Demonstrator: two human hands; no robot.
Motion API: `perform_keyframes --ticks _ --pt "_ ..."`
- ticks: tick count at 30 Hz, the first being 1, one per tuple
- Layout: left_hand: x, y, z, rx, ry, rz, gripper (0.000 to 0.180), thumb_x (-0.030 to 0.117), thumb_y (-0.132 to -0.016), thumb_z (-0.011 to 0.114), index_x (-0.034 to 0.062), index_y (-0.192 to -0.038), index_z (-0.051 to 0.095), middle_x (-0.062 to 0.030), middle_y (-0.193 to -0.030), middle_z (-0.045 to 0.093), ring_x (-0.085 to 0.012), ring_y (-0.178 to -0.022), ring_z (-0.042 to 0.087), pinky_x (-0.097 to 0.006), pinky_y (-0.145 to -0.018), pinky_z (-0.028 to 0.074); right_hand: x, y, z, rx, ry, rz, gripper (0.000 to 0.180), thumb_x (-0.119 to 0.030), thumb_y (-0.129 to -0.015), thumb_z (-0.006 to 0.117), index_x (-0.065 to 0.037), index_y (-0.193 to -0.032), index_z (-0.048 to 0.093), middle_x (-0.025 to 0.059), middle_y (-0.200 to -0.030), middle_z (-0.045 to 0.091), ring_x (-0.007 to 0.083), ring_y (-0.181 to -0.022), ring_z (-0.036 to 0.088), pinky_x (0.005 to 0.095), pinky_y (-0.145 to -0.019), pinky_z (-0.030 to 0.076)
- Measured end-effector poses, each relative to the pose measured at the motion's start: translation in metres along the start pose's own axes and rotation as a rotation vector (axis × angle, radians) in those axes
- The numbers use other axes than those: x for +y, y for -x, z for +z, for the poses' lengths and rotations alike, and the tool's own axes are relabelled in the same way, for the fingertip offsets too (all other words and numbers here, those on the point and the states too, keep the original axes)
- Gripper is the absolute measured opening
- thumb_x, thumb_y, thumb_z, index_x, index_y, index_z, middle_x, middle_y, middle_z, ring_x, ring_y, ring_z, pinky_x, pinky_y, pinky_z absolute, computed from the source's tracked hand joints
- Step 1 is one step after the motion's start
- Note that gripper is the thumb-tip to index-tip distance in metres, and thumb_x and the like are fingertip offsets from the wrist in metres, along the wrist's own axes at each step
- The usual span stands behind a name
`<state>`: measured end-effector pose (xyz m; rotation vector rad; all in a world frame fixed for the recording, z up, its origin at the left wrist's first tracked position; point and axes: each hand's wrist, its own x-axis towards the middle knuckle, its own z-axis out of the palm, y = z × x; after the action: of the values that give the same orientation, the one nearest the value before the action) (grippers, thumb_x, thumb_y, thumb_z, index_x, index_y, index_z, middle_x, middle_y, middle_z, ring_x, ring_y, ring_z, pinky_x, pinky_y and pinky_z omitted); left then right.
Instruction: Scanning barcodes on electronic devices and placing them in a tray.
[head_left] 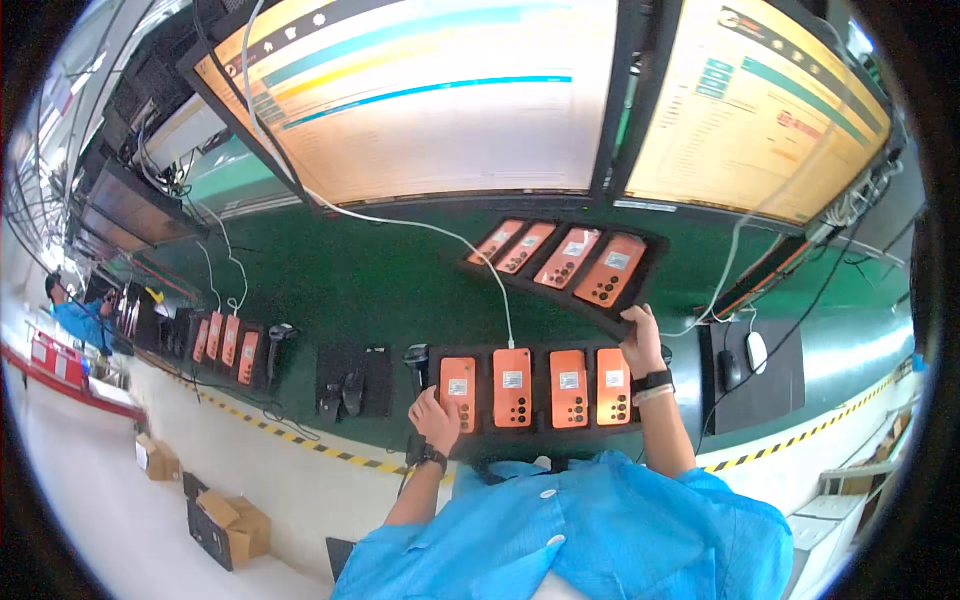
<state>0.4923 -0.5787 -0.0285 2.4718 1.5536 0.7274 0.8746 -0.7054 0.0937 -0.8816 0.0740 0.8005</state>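
Note:
A black tray (535, 430) with orange phones lies in front of me, their camera sides up. My left hand (436, 418) rests at its left end, fingers loosely apart against the leftmost phone (458, 385); its thumb is hard to make out. A white cable (507, 305) runs into the top of the second phone (512, 380). My right hand (643, 338) grips the near right corner of another black tray (646, 280), which sits tilted behind the first. This tray also carries orange phones (611, 272) with white labels.
Two large monitors (430, 130) stand along the back. A barcode scanner (417, 362) is left of the near tray. On a dark mat (785, 385) at right lie a white mouse (757, 352) and a black mouse (731, 370). Further left, another phone tray and a person in blue (82, 322) appear.

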Motion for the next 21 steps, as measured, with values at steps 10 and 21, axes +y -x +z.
perform_keyframes --ticks 10,21 --pt "0.061 -0.017 -0.031 0.035 0.144 0.165 0.041 0.019 -0.088 0.061 -0.0004 -0.12 0.044 -0.0187 -0.114 0.055 -0.0355 -0.108 0.053 -0.047 -0.096 0.039 -0.065 0.115 -0.074 0.026 -0.033 -0.342 0.06 -0.002 -0.069 0.051 -0.003 -0.129 0.047 0.0111 -0.113 0.06 0.0261 -0.102 0.06 0.0389 -0.089 0.053" --pt "0.158 -0.067 -0.008 -0.978 2.174 -0.772 0.065 0.055 -0.097 0.042 0.0033 -0.137 0.041 -0.0185 -0.135 0.051 -0.0308 -0.128 0.044 -0.048 -0.108 0.034 -0.12 0.206 -0.2 0.013 -0.213 -0.517 0.068 -0.018 -0.065 0.054 0.007 -0.128 0.049 0.0208 -0.123 0.06 0.0338 -0.104 0.063 0.0449 -0.092 0.052"
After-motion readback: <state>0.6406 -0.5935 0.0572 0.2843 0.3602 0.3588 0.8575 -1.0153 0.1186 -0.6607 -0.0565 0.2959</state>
